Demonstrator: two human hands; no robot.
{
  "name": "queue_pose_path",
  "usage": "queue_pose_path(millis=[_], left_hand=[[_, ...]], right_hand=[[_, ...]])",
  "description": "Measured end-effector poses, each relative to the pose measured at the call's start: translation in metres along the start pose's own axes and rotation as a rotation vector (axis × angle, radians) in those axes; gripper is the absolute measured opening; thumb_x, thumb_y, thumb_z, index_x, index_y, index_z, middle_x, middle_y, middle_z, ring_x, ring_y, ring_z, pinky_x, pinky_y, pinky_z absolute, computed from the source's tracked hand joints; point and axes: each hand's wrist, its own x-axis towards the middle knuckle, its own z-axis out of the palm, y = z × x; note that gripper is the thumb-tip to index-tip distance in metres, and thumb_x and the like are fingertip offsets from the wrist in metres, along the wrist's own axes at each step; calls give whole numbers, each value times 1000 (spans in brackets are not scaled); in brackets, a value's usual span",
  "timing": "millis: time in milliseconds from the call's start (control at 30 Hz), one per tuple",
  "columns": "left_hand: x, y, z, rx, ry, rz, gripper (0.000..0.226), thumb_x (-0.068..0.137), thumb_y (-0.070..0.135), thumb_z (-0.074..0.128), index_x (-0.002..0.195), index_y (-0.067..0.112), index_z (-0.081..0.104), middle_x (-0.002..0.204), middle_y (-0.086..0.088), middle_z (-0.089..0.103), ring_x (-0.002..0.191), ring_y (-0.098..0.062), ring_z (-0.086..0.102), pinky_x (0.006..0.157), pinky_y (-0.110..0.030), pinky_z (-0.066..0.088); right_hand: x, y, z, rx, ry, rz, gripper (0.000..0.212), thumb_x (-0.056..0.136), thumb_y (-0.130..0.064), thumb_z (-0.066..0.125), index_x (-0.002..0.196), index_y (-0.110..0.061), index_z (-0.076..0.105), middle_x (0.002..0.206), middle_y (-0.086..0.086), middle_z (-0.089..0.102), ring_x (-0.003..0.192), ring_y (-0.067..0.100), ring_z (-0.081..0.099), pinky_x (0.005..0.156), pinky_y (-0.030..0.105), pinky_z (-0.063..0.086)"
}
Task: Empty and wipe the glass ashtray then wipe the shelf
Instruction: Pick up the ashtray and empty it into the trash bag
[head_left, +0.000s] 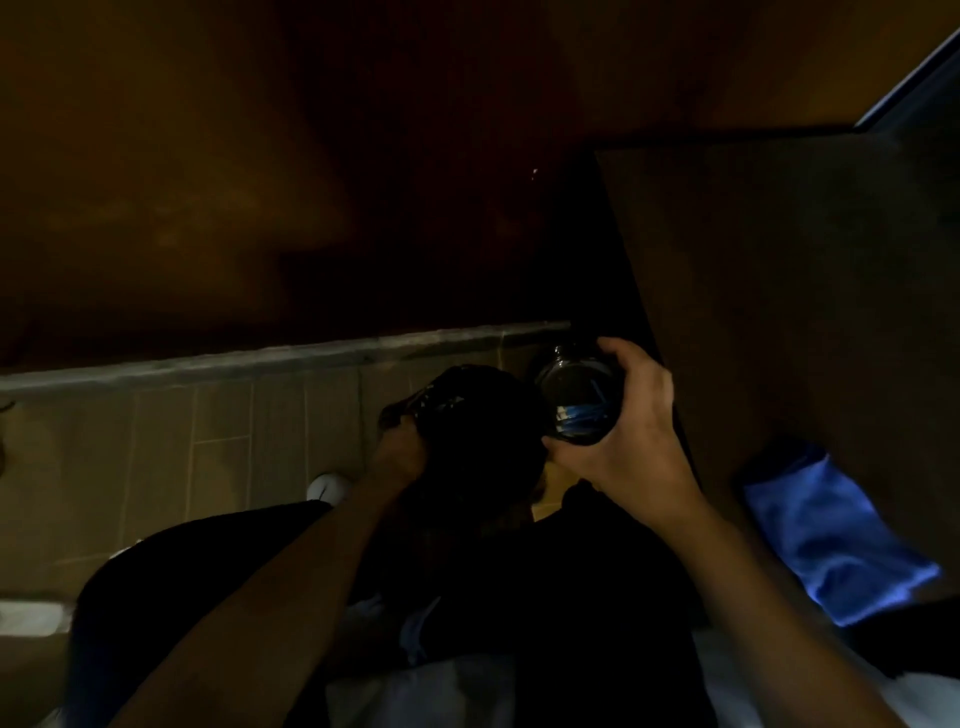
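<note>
The scene is very dark. My right hand (631, 441) grips the round glass ashtray (576, 395), tilted on its side over a black plastic bag (467, 415). Blue reflections show inside the glass. My left hand (400, 452) holds the rim of the black bag, pulling its mouth open just left of the ashtray. A blue cloth (831, 535) lies on the dark wooden shelf (779, 286) at the right, under its overhanging edge. What is inside the ashtray is too dim to make out.
A tiled floor (208, 441) with a pale skirting strip (260, 358) runs along a brown wall (208, 182). A small white round object (327, 486) sits on the tiles near my left forearm. The shelf unit crowds the right side.
</note>
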Motion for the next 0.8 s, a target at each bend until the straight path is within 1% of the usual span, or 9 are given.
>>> queue_pose_path(millis=[67,133,200,333,433,500,567,667,800], left_hand=[[-22,12,-35,17,23,81,38,102,9,47,135,-9,47,131,-28,58,114,-42,59,90,-37,46],[-50,21,-66,99,71,136,30,101,11,49,124,-8,52,115,-29,64,97,-43,63,72,-35,44],[-77,27,-90,132,118,187,23,101,14,49,114,-5,55,106,-25,65,85,-37,61,65,-31,39],[-122,29,-123,149,145,220,18,102,23,43,111,9,50,93,-10,62,75,-26,59,66,-34,45],[-143,30,-135,171,174,230,14,103,23,42,105,11,49,92,-13,64,73,-27,58,63,-33,43],[-155,31,-140,171,182,233,13,104,21,41,102,10,49,90,-12,61,70,-24,56,56,-31,38],[-165,32,-142,184,174,227,15,104,20,40,100,10,50,91,-11,59,68,-21,56,52,-31,39],[-168,27,-140,191,182,234,20,105,20,40,104,5,54,99,-14,61,78,-27,59,66,-34,44],[-162,18,-137,110,176,218,21,102,24,42,106,8,55,101,-15,67,80,-26,61,67,-33,44]], right_hand=[[-6,-3,2,-54,-4,-16,109,57,-30,95,146,-17,34,143,-1,40,133,17,33,109,34,39],[-8,-7,6,-138,-45,-48,110,57,-33,94,147,-15,33,144,7,42,133,24,34,109,41,41],[-10,-15,12,-232,-104,-108,112,59,-41,91,149,-15,30,145,10,41,133,28,34,110,44,40],[-10,-39,21,-413,-166,-220,116,59,-41,89,153,-17,24,145,13,41,134,32,33,112,48,38],[-9,-55,26,-572,-179,-262,121,58,-38,89,154,-14,19,147,18,37,136,36,32,111,47,39],[-11,-66,31,-741,-273,-301,127,59,-33,90,157,-16,11,151,21,32,139,39,29,112,44,37],[-13,-74,35,-822,-338,-298,129,62,-33,90,158,-18,5,154,22,27,142,39,24,114,42,32],[-15,-83,34,-854,-362,-293,130,65,-35,89,158,-18,0,157,21,22,145,38,19,117,41,27],[-19,-87,31,-922,-327,-370,123,69,-32,86,158,-18,2,158,21,22,146,39,19,116,42,28]])
